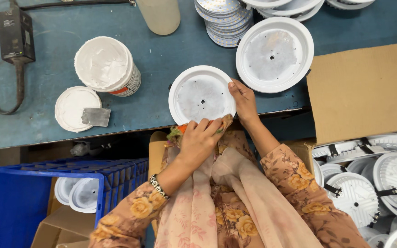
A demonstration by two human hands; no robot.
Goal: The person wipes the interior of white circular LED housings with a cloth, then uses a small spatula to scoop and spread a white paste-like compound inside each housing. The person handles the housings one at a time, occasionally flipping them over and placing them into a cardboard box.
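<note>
**Round housing held flat at the surface's near edge, both hands on its rim**

The white round housing point(201, 94) lies open face up on the blue surface point(161, 55), its near rim overhanging the edge toward the person. Being a disc, it has no long axis; its face points straight up at the camera.

The right hand point(243, 102) is closed on the rim at about 3 o'clock, thumb on top. The left hand point(199, 140) is at about 6 o'clock, its grip closed on an orange-and-green cloth point(179, 130) pressed against the near rim. Both hands touch the housing.

A second housing point(274, 54) lies just beside it at 1 o'clock, a paste tub point(107, 66) well apart at 9 o'clock.
</note>
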